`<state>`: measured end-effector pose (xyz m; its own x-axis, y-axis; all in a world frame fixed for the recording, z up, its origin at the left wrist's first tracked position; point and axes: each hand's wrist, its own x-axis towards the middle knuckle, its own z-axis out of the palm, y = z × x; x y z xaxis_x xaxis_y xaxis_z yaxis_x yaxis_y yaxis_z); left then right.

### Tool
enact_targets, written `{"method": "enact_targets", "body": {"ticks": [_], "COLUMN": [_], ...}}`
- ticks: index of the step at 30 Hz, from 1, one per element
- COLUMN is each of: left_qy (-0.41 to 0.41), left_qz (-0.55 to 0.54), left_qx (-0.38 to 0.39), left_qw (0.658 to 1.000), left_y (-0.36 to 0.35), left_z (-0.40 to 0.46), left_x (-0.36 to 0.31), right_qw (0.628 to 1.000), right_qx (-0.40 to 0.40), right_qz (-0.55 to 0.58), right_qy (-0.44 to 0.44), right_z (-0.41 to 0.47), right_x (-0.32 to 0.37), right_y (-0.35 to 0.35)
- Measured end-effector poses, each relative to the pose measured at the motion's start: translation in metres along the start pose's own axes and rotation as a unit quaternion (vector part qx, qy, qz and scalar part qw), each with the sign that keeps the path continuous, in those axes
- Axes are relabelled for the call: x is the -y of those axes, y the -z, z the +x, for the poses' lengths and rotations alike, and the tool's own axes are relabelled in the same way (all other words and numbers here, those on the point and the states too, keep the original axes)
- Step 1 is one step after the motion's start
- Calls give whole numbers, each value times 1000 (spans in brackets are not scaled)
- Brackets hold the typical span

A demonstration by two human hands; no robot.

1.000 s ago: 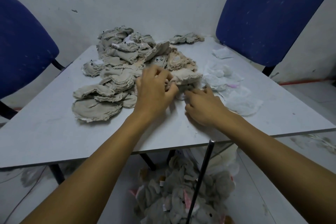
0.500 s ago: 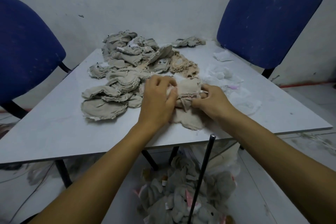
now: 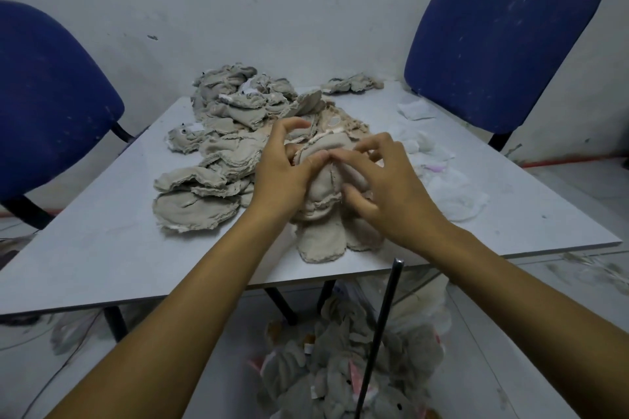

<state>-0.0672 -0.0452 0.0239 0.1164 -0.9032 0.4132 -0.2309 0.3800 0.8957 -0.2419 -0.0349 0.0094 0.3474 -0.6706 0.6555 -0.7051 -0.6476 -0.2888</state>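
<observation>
Near the front edge of the pale grey worktop point(image 3: 102, 248), a limp beige fabric toy skin point(image 3: 321, 238) rests its lower flaps. The left hand point(image 3: 282, 180) and right hand point(image 3: 394, 197) each keep a narrow grip, curled fingers pinching its upper part. A heap of similar beige cloth pieces point(image 3: 218, 160) sits just left, and white fabric scraps point(image 3: 452, 197) lie to the right.

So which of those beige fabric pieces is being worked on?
The beige fabric piece at the front edge of the grey table: left hand and right hand pinch it; the rest lie in the heap behind.
</observation>
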Motion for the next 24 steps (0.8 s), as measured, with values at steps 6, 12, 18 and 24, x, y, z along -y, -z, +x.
{"method": "enact_targets", "body": {"ticks": [6, 12, 18, 24], "left_qy": [38, 100, 118, 140], "left_qz": [-70, -97, -113, -129], "left_qx": [-11, 27, 18, 16], "left_qw": [997, 990, 986, 982], "left_y": [-3, 0, -5, -6], "left_z": [-1, 0, -3, -1], "left_x": [-6, -7, -5, -12], "right_qw": [996, 993, 997, 998], "right_qx": [63, 76, 18, 20], "right_qz": [54, 87, 76, 59], "right_qy": [-19, -12, -9, 24], "right_z": [-2, -7, -14, -17], "right_x": [-5, -5, -4, -5], "right_y": [-1, 1, 2, 1]}}
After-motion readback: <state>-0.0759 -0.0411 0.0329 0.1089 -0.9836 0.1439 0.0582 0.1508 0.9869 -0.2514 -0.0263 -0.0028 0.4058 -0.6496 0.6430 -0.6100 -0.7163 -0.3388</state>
